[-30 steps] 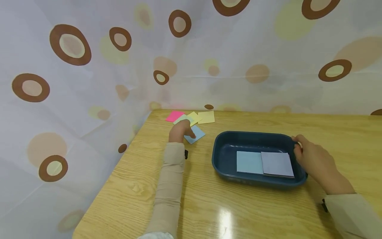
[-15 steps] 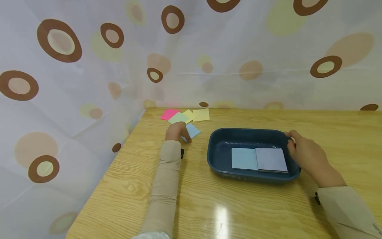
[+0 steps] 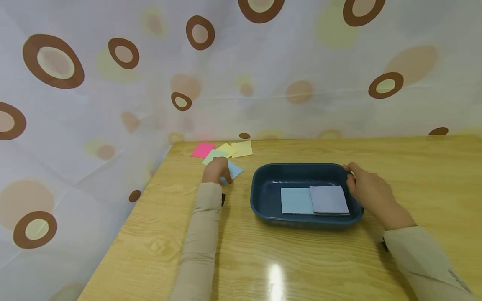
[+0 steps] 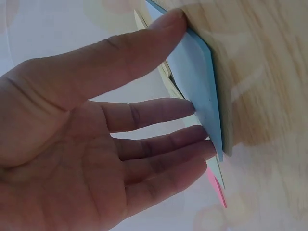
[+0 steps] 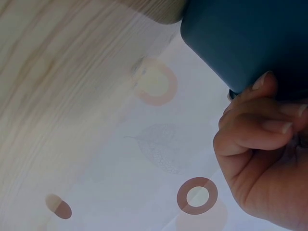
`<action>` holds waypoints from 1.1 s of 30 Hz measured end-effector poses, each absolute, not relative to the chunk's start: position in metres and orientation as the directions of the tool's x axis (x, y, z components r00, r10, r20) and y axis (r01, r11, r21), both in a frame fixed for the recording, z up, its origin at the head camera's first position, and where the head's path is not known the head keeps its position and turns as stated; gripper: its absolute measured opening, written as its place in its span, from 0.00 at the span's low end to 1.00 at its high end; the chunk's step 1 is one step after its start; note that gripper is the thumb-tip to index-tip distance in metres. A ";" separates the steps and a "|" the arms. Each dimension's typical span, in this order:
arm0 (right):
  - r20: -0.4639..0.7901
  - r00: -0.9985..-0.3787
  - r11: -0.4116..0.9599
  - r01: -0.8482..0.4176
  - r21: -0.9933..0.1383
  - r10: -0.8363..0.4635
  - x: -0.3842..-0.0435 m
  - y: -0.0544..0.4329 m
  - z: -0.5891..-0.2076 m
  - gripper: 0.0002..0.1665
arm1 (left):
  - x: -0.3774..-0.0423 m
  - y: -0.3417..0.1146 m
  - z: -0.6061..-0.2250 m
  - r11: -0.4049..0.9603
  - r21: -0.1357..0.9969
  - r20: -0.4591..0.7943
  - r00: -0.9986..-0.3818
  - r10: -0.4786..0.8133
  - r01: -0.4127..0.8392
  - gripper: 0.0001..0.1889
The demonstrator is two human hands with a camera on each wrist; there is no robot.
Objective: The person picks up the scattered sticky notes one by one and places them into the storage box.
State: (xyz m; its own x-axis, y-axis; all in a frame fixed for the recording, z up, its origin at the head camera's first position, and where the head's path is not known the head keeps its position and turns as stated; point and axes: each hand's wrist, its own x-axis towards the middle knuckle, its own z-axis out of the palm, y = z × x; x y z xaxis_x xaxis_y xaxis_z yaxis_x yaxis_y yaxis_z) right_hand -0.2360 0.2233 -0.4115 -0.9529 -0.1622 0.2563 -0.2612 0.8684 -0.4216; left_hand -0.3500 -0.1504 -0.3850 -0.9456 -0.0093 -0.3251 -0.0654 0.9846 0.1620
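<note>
In the head view, my left hand (image 3: 215, 170) is at a blue sticky-note pad (image 3: 235, 169) left of the tray. The left wrist view shows my thumb at one edge of this blue pad (image 4: 195, 72) and my fingertips at another, pinching it across; a shadow lies along its outer edge. My right hand (image 3: 370, 192) grips the right end of a dark blue plastic tray (image 3: 263, 219), fingers curled at its rim. Inside the tray lie a light blue pad (image 3: 296, 200) and a pale lilac pad (image 3: 329, 200), side by side.
Behind my left hand lie a pink pad (image 3: 202, 149), a pale green one (image 3: 211, 154), a yellow one (image 3: 227, 149) and a pale yellow one (image 3: 242, 148). A patterned curtain (image 3: 271, 113) borders the wooden table (image 3: 241, 259) at the back and left.
The head view has shifted, so everything sits further left. My left hand has changed its hold at the blue pad, its fingertips now near the front corner. The right hand stays on the tray.
</note>
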 end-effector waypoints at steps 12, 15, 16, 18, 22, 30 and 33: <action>0.235 -0.957 0.864 -0.260 -0.431 -0.171 -0.236 0.218 -0.414 0.20 | -0.340 -0.154 -0.393 0.982 0.173 -0.296 -0.955 -0.023 -0.078 0.34; 0.228 -0.960 0.864 -0.252 -0.436 -0.164 -0.234 0.219 -0.414 0.20 | -0.339 -0.150 -0.393 0.986 0.153 -0.287 -0.958 -0.013 -0.060 0.31; 0.227 -0.960 0.865 -0.249 -0.436 -0.162 -0.234 0.220 -0.414 0.20 | -0.339 -0.148 -0.392 0.987 0.149 -0.288 -0.958 -0.009 -0.054 0.30; 0.228 -0.961 0.866 -0.246 -0.436 -0.158 -0.233 0.221 -0.414 0.20 | -0.338 -0.145 -0.390 0.989 0.143 -0.282 -0.959 -0.003 -0.045 0.28; 0.235 -0.960 0.868 -0.242 -0.434 -0.150 -0.232 0.223 -0.412 0.20 | -0.335 -0.140 -0.377 0.993 0.115 -0.239 -0.971 0.023 -0.005 0.26; 0.232 -0.964 0.870 -0.224 -0.438 -0.131 -0.234 0.225 -0.409 0.20 | -0.323 -0.133 -0.345 0.983 0.152 -0.120 -0.985 0.126 0.107 0.25; 0.232 -0.963 0.869 -0.227 -0.440 -0.134 -0.234 0.224 -0.408 0.20 | -0.312 -0.127 -0.335 0.968 0.176 -0.081 -0.978 0.194 0.178 0.26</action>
